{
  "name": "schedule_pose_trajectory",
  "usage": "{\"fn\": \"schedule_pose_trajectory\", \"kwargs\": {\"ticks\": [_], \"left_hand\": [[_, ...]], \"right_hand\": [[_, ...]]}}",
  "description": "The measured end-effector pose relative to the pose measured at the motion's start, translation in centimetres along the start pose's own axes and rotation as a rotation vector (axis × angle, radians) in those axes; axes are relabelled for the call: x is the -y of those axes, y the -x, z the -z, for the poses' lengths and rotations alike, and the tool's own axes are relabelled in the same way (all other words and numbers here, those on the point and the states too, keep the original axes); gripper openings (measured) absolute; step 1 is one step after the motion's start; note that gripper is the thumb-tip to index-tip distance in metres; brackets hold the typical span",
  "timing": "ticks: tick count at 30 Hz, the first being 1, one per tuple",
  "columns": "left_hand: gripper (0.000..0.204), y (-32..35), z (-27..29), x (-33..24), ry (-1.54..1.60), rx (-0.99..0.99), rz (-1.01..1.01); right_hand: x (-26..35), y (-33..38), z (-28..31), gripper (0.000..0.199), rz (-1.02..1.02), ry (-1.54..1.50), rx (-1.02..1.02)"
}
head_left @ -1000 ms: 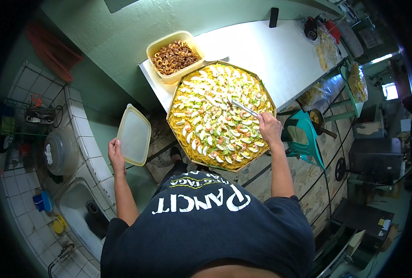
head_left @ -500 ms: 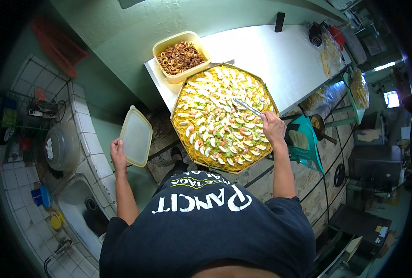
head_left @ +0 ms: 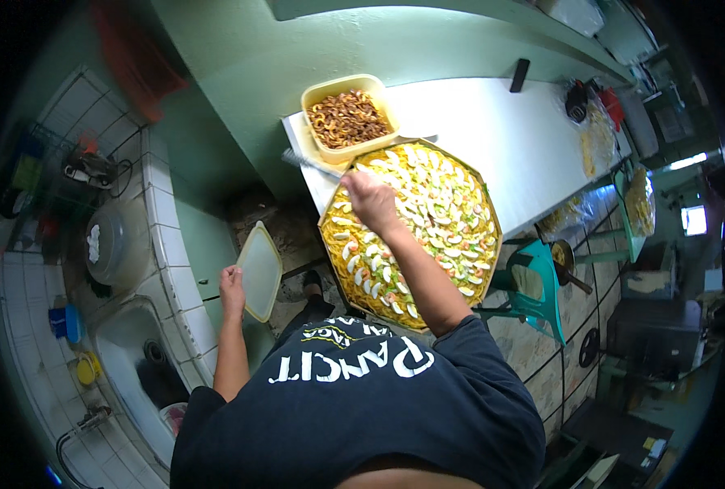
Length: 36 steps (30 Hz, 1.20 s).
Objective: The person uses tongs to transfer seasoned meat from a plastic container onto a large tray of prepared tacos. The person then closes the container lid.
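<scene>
My left hand (head_left: 232,287) is closed on the edge of a pale yellow plastic lid (head_left: 262,273), held upright off to the left of the table. My right hand (head_left: 370,200) grips metal tongs (head_left: 307,162), blurred by motion, their tips pointing left past the table's corner. Below that hand lies a big octagonal tray of yellow noodles (head_left: 448,218) topped with sliced boiled egg, shrimp and chopped greens. My hand and forearm hide part of it. Just behind the tongs stands a yellow plastic tub (head_left: 357,152) of brown, curly fried pieces (head_left: 347,121).
The white table (head_left: 460,106) runs along the green wall, with a black upright object (head_left: 520,75) and bagged food (head_left: 594,138) farther right. A teal plastic chair (head_left: 546,281) stands right of the tray. On the left are a tiled counter (head_left: 165,236) and a sink (head_left: 118,342).
My right hand has swung left with the tongs, from the tray's right side to its left edge near the tub. My left hand still holds the lid, now tilted more edge-on.
</scene>
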<state>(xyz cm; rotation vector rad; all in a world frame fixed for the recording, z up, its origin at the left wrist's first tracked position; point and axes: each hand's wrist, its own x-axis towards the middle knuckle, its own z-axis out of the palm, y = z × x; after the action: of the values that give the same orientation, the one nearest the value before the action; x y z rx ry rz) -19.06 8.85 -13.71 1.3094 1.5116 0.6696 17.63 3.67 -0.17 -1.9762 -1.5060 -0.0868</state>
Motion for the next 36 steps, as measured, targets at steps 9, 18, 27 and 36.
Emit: {"fn": "schedule_pose_trajectory", "kwargs": {"ticks": [9,18,27,36], "left_hand": [[0.024,0.6,0.8,0.7,0.079,-0.008,-0.008],[0.024,-0.5,1.0,-0.1,0.044,-0.036,0.007],[0.024,-0.3,0.8,-1.6,0.192,0.02,-0.033],[0.023,0.2,2.2,-0.7,0.207,-0.023,-0.006]], "right_hand": [[-10.1,-10.7,-1.6,0.026,-0.153,0.491,0.122],[-11.2,-10.7,0.2,0.031,-0.365,0.406,0.221],[-10.2,-11.8,0.7,0.03,-0.353,0.377,0.172],[-10.0,-12.1,1.6,0.028,-0.348,0.472,0.271]]}}
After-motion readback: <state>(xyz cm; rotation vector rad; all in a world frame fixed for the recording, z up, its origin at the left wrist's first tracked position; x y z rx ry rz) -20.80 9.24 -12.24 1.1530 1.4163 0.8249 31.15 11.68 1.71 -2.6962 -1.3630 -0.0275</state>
